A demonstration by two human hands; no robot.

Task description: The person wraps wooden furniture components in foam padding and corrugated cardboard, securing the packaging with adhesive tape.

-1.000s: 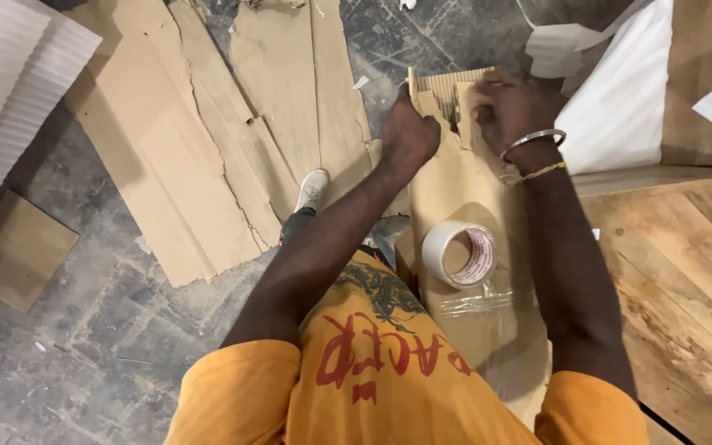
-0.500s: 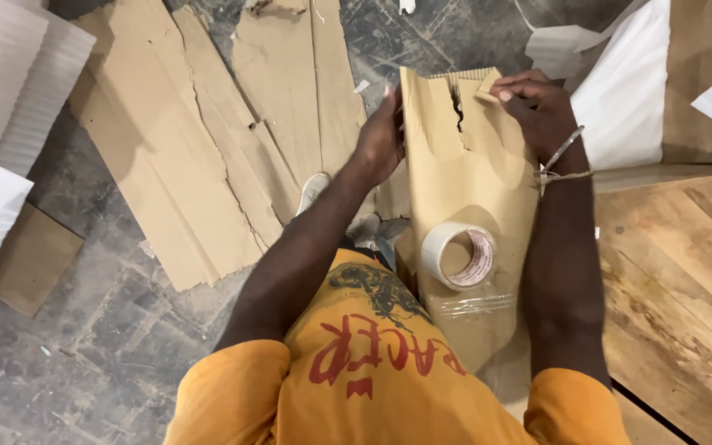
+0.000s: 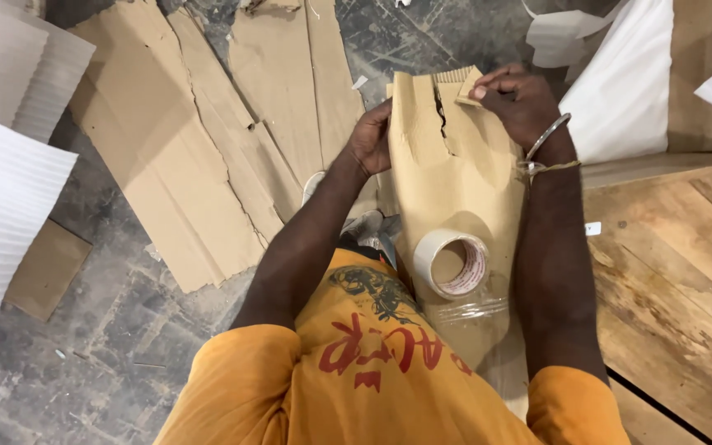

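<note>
A long object wrapped in brown corrugated cardboard (image 3: pixel 463 189) stands between my arms, with a jagged tear running down from its top edge. My left hand (image 3: pixel 370 140) grips the wrap's left side near the top. My right hand (image 3: pixel 519 103), with a metal bangle on the wrist, pinches the torn flap at the top right corner. A roll of clear packing tape (image 3: pixel 452 264) rests on the lower part of the wrap, with a loose stretch of tape stuck just below it.
Flattened, torn cardboard sheets (image 3: pixel 208 156) lie on the grey concrete floor at left. White foam sheets (image 3: pixel 2 198) sit at the far left. A white-wrapped item (image 3: pixel 624 91) and a wooden surface (image 3: pixel 669 255) are at right. My shoe (image 3: pixel 313 185) shows behind my left arm.
My hands have spread apart along the top edge: the left slid to the wrap's left side, the right moved to the top right corner. The view shifted slightly.
</note>
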